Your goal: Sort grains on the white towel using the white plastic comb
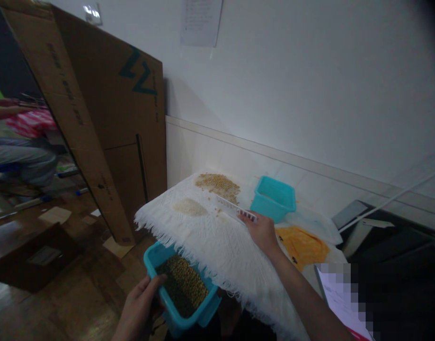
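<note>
My left hand (143, 299) grips the left rim of a turquoise plastic bin (182, 323), thumb over the edge. Yellow beans (191, 283) and small dark green beans (173, 294) lie in the bin, which is just below the table's front edge. Closed around one end of a long, thin white strip (228, 204) is my right hand (261, 232). Dark slots or marks show at its held end. The strip reaches left over a white fringed cloth (210, 246). On the cloth are a spread of yellowish beans (219, 183) and a low heap of pale grains (189, 207).
Behind my right hand stands a second turquoise bin (274, 196). An orange cloth (304, 246) lies to its right, near a printed sheet (340, 298). A tall cardboard box (132, 118) stands left of the table. Another person's arm (6, 110) shows at far left.
</note>
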A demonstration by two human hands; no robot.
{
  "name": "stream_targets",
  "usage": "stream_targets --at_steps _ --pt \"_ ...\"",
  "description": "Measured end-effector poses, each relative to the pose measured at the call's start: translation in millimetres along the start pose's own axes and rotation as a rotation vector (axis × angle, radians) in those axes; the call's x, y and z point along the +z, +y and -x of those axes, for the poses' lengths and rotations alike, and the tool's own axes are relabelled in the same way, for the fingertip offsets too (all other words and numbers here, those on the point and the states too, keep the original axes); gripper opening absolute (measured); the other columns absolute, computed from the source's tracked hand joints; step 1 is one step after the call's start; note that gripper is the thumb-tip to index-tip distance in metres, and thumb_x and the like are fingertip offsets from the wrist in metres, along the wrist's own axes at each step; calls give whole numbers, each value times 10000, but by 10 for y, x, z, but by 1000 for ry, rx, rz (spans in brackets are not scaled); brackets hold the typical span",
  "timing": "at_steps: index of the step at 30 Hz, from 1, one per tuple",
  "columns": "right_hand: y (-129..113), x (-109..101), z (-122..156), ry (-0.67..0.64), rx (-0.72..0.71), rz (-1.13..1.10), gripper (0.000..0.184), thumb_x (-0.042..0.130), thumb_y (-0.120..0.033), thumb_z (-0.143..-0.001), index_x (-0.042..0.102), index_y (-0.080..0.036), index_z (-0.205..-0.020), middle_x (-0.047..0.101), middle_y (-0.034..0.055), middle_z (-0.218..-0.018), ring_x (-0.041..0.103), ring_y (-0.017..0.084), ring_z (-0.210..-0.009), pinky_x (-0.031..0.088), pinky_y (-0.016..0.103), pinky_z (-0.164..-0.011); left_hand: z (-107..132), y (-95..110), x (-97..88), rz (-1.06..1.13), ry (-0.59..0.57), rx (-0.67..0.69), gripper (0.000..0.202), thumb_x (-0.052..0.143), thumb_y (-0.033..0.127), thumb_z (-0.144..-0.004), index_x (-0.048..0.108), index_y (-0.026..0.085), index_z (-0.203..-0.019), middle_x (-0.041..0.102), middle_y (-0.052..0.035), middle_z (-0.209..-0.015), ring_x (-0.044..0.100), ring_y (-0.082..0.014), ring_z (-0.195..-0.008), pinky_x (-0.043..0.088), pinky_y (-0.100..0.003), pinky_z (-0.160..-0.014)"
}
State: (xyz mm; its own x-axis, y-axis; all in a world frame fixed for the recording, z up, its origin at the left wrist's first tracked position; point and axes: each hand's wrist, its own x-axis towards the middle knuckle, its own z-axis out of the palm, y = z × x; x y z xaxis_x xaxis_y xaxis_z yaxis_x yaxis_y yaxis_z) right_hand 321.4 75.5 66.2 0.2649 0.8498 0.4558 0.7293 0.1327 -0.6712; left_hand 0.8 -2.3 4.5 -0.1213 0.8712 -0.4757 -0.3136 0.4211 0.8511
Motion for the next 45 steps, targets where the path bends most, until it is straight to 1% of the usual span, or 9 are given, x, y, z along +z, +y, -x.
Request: stream_targets --at_steps 7,14,17,22,26,32,36,40,45 --pt "31 -78 34 -53 16 -110 392 706 -555 -828 855 -217 -960 837 76 -938 780 287 -827 599 385 -786 62 72 42 35 -30 -37 400 897 500 -532 642 201 -606 518 58 -505 417 -88 -450 345 -211 -429" --pt "-10 -106 143 -66 57 -178 518 739 -655 -788 853 -180 -962 832 108 -942 783 306 -809 608 407 -760 70 108 51 23 -23 2 390 892 474 -516 618 200 -563 521 52 -490 452 -105 -459 386 -233 -460" --pt "-28 -87 177 -33 48 -161 488 733 -620 -812 854 -177 -975 833 114 -943 776 283 -767 607 380 -723 58 90 43 21 -26 1 387 884 477 -522 618 200 -570 527 47 -497 459 -112 -460 394 -244 -464" --pt "-78 -51 208 -70 40 -179 386 738 -536 -807 859 -202 -958 834 92 -920 782 285 -769 606 376 -728 39 54 24 28 -20 -7 402 890 489 -541 618 198 -598 514 57 -506 428 -90 -466 349 -213 -449" --pt "-101 -45 194 -76 56 -200 381 751 -532 -795 859 -200 -947 834 88 -934 788 296 -790 606 386 -749 11 25 2 26 -53 -17 378 891 473 -583 637 197 -631 546 53 -531 473 -95 -495 418 -206 -491" --pt "-144 -37 209 -128 46 -239 320 761 -497 -793 863 -222 -921 834 75 -924 794 291 -782 619 372 -740 -23 -42 -31 29 -38 -19 388 874 498 -627 628 200 -659 572 42 -559 493 -96 -500 431 -208 -494" --pt "-167 -51 203 -151 41 -266 314 774 -511 -783 865 -234 -899 835 75 -925 799 294 -796 626 362 -723 -40 -66 -37 40 -70 -15 422 869 517 -638 573 216 -633 486 83 -506 387 -70 -447 333 -189 -431" --pt "-151 -40 168 -90 19 -241 339 765 -513 -785 864 -219 -922 835 76 -886 791 289 -763 619 366 -717 -63 -76 -45 25 -67 2 432 867 532 -621 576 212 -630 505 77 -510 409 -77 -463 349 -192 -450" --pt "-119 -18 191 -115 32 -227 334 761 -517 -790 862 -221 -906 835 73 -878 784 284 -726 603 354 -671 -81 -117 -71 -1 -69 19 431 841 562 -640 596 207 -637 524 61 -519 436 -95 -481 364 -213 -468"
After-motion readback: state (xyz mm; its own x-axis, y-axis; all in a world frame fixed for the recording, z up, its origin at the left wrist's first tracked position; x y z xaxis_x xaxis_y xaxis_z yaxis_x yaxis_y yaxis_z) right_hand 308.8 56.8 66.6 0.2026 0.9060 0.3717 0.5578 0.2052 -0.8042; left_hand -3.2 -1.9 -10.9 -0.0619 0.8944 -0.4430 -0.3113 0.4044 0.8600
